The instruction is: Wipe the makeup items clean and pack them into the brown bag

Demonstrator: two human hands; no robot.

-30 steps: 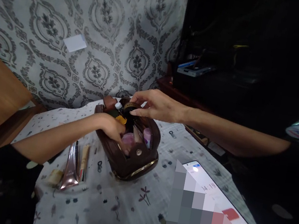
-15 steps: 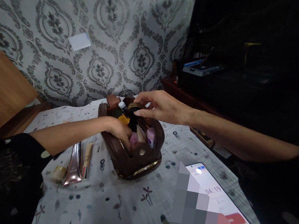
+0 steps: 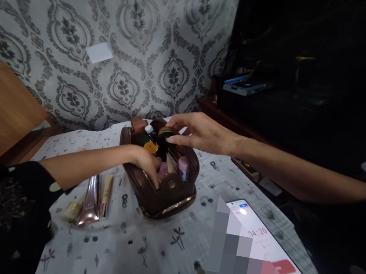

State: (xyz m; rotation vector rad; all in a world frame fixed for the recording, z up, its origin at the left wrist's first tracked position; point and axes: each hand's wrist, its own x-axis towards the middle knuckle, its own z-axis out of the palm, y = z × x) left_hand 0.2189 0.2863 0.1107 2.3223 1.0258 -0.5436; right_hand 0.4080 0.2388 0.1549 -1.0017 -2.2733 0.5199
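A brown cosmetic bag (image 3: 171, 203) with a gold zipper stands unzipped on the cloth. Over its left rim, my left hand (image 3: 145, 161) reaches inside, thumb and a finger spread apart; its other fingers are hidden. Beside those fingertips lie a pink item (image 3: 163, 168), a pale tube (image 3: 171, 164) and a lilac-capped container (image 3: 183, 165). At the bag's far side, my right hand (image 3: 194, 129) pinches a round dark jar (image 3: 166, 133) with a brownish lid. A white-capped bottle (image 3: 149, 129) and a yellow-orange item (image 3: 151, 147) are also in the bag.
Left of the bag lie a shiny pink tube (image 3: 91, 203), a slim beige tube (image 3: 107, 192) and a small yellowish jar (image 3: 71, 211). A lit phone (image 3: 258, 230), partly blurred out, rests at right. The patterned cloth (image 3: 132, 265) covers the surface; a wooden panel (image 3: 0, 109) stands left.
My right hand and the dark jar have shifted very slightly right. In the bag, my left hand's finger has straightened down along the front wall. The phone's timer went from 04:19 to 04:20.
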